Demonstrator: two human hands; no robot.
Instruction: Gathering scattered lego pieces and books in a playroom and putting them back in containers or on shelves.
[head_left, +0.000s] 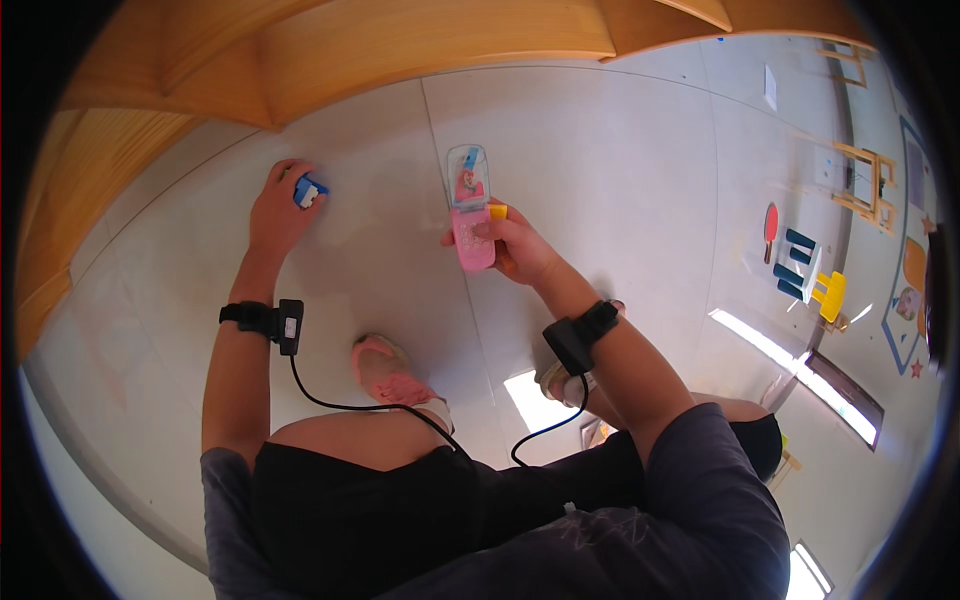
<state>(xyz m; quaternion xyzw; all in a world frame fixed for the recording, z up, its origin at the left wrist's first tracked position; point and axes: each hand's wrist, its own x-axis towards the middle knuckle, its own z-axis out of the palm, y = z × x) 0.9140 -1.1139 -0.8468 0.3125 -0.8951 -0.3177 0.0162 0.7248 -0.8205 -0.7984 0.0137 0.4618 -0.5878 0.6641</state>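
Note:
My left hand (274, 214) is closed around a small blue and white plastic toy (306, 192), low over the pale floor. Fingers hide much of that toy, so its exact kind is unclear. In my right hand (526, 249) is a pink toy flip phone (474, 251), unfolded, with a see-through lid that has red and blue parts inside. My thumb lies across its round keys. A yellow piece (498, 211) shows between the phone and my fingers; whether it belongs to the phone, I cannot tell.
Wooden shelving (420, 37) curves along the far edge and left. Rightward on the floor are a red table tennis bat (770, 225), a small white seat with dark legs (802, 266) and a wooden frame (870, 180). Black cables (345, 407) run from both wrist devices.

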